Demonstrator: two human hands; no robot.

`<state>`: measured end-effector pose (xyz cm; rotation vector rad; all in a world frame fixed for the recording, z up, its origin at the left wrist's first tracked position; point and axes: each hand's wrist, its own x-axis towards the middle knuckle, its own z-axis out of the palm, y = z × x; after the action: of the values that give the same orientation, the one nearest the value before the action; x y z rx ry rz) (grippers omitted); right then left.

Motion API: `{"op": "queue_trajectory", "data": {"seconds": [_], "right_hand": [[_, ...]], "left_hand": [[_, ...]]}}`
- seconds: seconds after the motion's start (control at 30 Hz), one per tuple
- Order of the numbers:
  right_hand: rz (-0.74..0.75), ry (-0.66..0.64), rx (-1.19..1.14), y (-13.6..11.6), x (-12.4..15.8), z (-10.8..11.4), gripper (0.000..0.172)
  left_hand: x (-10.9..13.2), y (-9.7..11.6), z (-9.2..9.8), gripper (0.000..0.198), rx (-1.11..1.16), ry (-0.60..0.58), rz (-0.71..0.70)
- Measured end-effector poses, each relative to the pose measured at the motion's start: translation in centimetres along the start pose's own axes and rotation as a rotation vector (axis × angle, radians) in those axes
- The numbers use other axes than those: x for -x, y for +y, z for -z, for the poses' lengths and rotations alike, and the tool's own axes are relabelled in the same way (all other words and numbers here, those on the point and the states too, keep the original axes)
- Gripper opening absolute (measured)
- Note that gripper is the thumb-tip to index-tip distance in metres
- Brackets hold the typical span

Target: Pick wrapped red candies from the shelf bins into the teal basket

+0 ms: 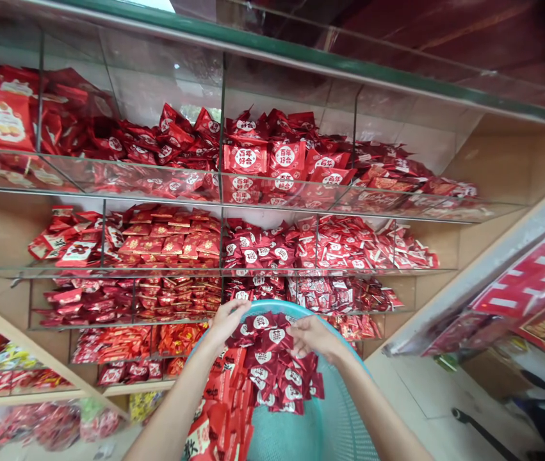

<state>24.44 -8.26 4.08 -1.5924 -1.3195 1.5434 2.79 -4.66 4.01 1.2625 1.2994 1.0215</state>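
A teal plastic basket (330, 429) sits low in the middle, filled with small red wrapped candies (272, 374). My left hand (227, 318) reaches over the basket's far rim, its fingers curled round candies near the shelf edge. My right hand (313, 337) lies on the pile in the basket, fingers bent and pinching at red packets. Both forearms come up from the bottom edge. What exactly each hand grips is partly hidden by the fingers.
Glass-fronted shelves (224, 205) in several tiers hold heaps of red candy packets, split by glass dividers. Larger red bags (6, 118) fill the top left. A tiled floor (435, 397) lies at the right, with red packaging (536, 282) beside it.
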Motion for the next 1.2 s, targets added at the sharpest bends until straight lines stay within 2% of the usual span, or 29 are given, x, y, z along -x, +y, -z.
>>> {"op": "queue_trajectory", "data": {"seconds": [0.1, 0.37, 0.47, 0.57, 0.67, 0.8, 0.87, 0.93, 0.97, 1.03, 1.2], "right_hand": [[-0.029, 0.023, 0.069, 0.2, -0.3, -0.3, 0.026], [-0.060, 0.123, 0.254, 2.1, -1.8, 0.8, 0.031], [-0.049, 0.159, 0.337, 2.7, -2.3, 1.0, 0.032], [-0.006, 0.196, 0.435, 2.2, -1.9, 1.2, 0.037], [0.101, 0.233, 0.565, -0.4, -0.6, 1.6, 0.041], [0.377, 0.315, 0.662, -7.0, 1.1, 2.1, 0.043], [0.563, 0.441, 0.727, -10.4, 0.9, 2.3, 0.035], [0.687, 0.564, 0.807, -13.1, -0.2, 2.4, 0.021], [0.708, 0.599, 0.852, -14.1, -1.0, 2.4, 0.016], [0.665, 0.614, 0.953, -15.3, -2.8, 2.5, 0.022], [0.469, 0.520, 1.083, -15.9, -5.0, 2.6, 0.037]], "left_hand": [[0.0, 0.2, 0.0, 0.039, 0.016, -0.006, -0.011], [0.0, -0.2, 0.2, 0.040, 0.010, -0.020, 0.017], [0.1, -0.1, 0.1, 0.039, 0.007, -0.010, 0.029], [0.2, 0.2, 0.0, 0.036, -0.003, 0.014, 0.035], [0.2, 0.4, 0.0, 0.035, 0.016, 0.003, 0.046], [-0.1, 0.1, 0.2, 0.039, 0.052, -0.001, 0.073], [-0.2, -0.2, 0.2, 0.040, 0.060, 0.004, 0.069], [-0.3, -0.5, 0.3, 0.041, 0.061, 0.002, 0.066], [-0.4, -0.5, 0.3, 0.042, 0.059, -0.001, 0.067], [-0.4, -0.6, 0.4, 0.042, 0.053, -0.003, 0.071], [-0.4, -0.4, 0.4, 0.041, 0.059, 0.007, 0.075]]}}
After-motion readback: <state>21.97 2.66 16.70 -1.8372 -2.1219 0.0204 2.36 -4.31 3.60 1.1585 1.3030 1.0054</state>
